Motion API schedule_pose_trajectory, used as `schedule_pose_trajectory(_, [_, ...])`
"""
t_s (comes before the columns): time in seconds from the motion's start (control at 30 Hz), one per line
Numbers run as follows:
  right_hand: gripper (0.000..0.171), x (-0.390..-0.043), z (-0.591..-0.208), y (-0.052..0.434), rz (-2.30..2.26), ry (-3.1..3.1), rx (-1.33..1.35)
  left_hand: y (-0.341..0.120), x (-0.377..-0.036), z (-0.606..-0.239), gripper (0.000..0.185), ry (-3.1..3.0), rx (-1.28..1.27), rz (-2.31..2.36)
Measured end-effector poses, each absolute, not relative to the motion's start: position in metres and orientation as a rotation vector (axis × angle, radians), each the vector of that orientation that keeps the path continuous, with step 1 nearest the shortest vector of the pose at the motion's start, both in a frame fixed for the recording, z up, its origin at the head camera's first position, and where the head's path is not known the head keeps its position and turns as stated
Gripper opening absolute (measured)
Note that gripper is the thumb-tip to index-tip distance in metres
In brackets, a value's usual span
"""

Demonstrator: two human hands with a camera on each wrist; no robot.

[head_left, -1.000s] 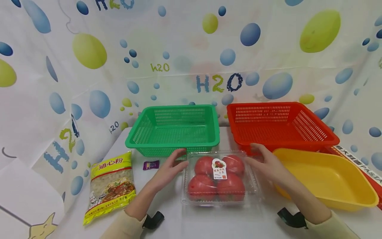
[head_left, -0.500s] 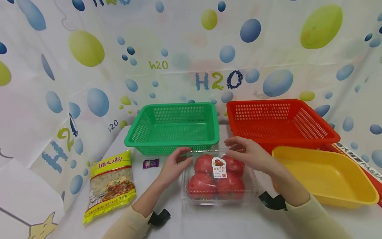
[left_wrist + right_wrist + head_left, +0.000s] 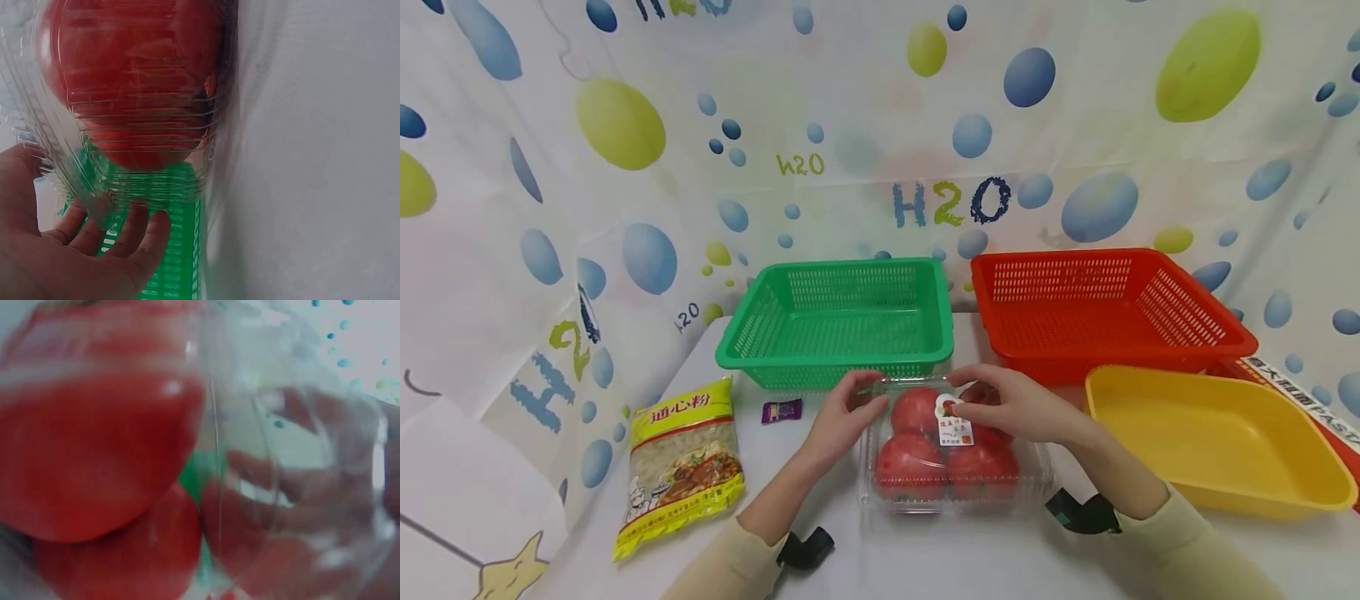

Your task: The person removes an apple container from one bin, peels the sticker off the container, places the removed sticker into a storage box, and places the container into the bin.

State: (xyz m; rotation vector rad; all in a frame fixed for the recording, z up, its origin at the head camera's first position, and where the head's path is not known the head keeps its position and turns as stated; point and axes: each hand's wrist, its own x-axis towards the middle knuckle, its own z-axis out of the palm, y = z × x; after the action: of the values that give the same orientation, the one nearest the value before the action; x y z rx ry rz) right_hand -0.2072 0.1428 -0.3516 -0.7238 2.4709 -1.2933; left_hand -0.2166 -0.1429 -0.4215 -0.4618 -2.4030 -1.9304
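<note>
Four tomatoes (image 3: 951, 454) in clear clamshell box (image 3: 1030, 483), on tabletop (image 3: 970, 558).
Both hands on box: left hand (image 3: 844, 415) curled at far-left corner, right hand (image 3: 1011, 406) gripping lid; green basket (image 3: 838, 321), red basket (image 3: 1105, 308), yellow tub (image 3: 1210, 437) w/ nothing inside.

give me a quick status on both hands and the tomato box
Left hand holds the far-left corner of the clear tomato box. Right hand rests on its lid, at the far edge. Box sits on the table; green basket just behind it, nothing blocking.
</note>
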Motion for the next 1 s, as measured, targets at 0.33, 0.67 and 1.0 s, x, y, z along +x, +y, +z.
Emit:
schedule_pose_trajectory(0.33, [0.050, -0.2082, -0.3565, 0.1394, -1.265, 2.528, -0.754, -0.1429, -0.2175, -0.4218, 0.042, -2.398, -0.467, -1.944])
schedule_pose_trajectory(0.67, [0.048, -0.2074, -0.3552, 0.1396, -1.233, 2.553, -0.802, -0.1419, -0.2176, -0.4219, 0.041, -2.391, -0.476, -1.942])
schedule_pose_trajectory(1.0, [0.052, -0.2043, -0.3574, 0.1381, -1.196, 2.571, -0.823, -0.1422, -0.2137, -0.4233, 0.040, -2.411, -0.460, -1.928])
